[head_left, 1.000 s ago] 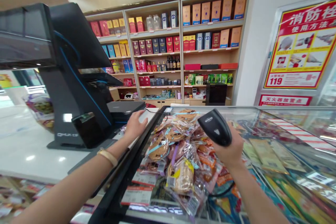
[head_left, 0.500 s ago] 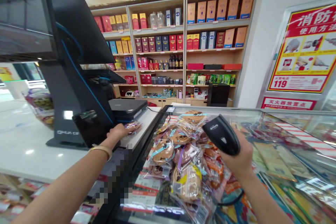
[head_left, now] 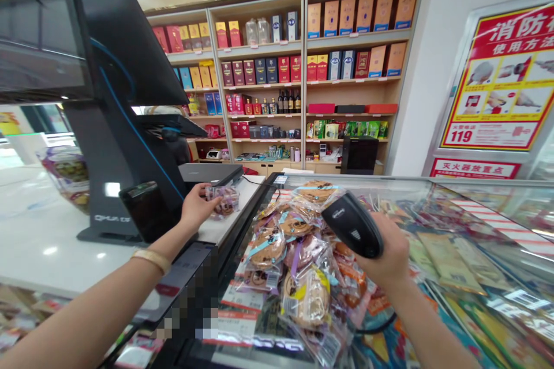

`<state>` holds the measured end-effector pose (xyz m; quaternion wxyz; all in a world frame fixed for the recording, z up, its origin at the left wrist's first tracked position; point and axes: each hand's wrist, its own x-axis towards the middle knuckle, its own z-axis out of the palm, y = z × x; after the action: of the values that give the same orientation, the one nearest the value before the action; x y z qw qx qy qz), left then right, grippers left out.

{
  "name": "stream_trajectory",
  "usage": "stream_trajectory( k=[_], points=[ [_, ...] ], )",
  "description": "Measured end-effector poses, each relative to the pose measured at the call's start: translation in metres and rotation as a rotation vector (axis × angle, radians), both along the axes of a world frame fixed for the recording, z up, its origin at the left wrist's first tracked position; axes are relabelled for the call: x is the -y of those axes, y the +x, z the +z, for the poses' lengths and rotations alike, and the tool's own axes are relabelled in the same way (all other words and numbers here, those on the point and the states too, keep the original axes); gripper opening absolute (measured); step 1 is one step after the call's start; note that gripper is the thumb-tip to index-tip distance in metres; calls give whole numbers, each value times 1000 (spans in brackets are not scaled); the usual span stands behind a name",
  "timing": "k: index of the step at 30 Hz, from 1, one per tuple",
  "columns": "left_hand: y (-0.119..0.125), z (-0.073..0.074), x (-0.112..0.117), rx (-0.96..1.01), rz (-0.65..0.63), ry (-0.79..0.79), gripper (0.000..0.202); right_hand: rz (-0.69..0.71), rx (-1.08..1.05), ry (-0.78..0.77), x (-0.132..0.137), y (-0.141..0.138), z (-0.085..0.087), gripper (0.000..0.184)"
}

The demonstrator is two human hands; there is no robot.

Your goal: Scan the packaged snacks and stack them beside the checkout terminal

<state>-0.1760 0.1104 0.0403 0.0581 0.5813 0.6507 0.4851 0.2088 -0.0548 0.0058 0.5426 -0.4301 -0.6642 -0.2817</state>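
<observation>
My left hand [head_left: 199, 206] grips a small clear packet of biscuits [head_left: 225, 202] at the edge of the white counter [head_left: 38, 236], beside the black register stand. The packet is tilted up, and its round contents show through the film. In my right hand [head_left: 389, 251] is a black barcode scanner [head_left: 352, 225], its head pointing left. Beneath the scanner lies a heap of clear-wrapped packs of round biscuits [head_left: 298, 242] on the glass top of a display case. Part of the scanner's handle is hidden by my fingers.
A black register screen [head_left: 38, 46] on a thick stand [head_left: 116, 161] rises at the left. A flat black box [head_left: 208, 174] sits behind my left hand. The scanner's cord [head_left: 378, 326] runs below my right wrist. Shelves of boxed goods [head_left: 259, 72] line the back wall.
My left hand has turned and raised the biscuit packet, so more of its face shows. My right hand with the scanner has shifted slightly left.
</observation>
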Motion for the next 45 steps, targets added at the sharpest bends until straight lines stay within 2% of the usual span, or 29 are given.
stream_trajectory(
  k=[5, 11, 15, 20, 29, 34, 37, 40, 42, 45],
  points=[
    [24, 23, 33, 264, -211, 155, 46, 28, 63, -104, 4, -9, 4, 20],
    [53, 45, 76, 327, -402, 151, 51, 105, 138, -308, 10, -23, 8, 25],
    [64, 55, 94, 332, -465, 142, 52, 129, 158, -338, 13, -30, 11, 23],
    [74, 60, 106, 356, -480, 114, 56, 145, 169, -334, 13, -33, 13, 19],
    [82, 61, 114, 353, -549, 108, 55, 155, 173, -391, 12, -32, 14, 18],
    [81, 60, 114, 363, -592, 137, 49, 160, 139, -309, 11, -31, 13, 19],
    [85, 61, 109, 355, -591, 303, 39, 153, 75, -184, 8, -26, 11, 22],
    [102, 64, 98, 299, -607, 517, 30, 118, -17, -65, 4, -17, 9, 19],
    [118, 64, 88, 180, -631, 634, 22, 99, -90, -6, 1, -10, 8, 12],
    [143, 59, 74, -99, -671, 760, 10, 60, -176, 39, -3, -1, 8, 10]
  ],
)
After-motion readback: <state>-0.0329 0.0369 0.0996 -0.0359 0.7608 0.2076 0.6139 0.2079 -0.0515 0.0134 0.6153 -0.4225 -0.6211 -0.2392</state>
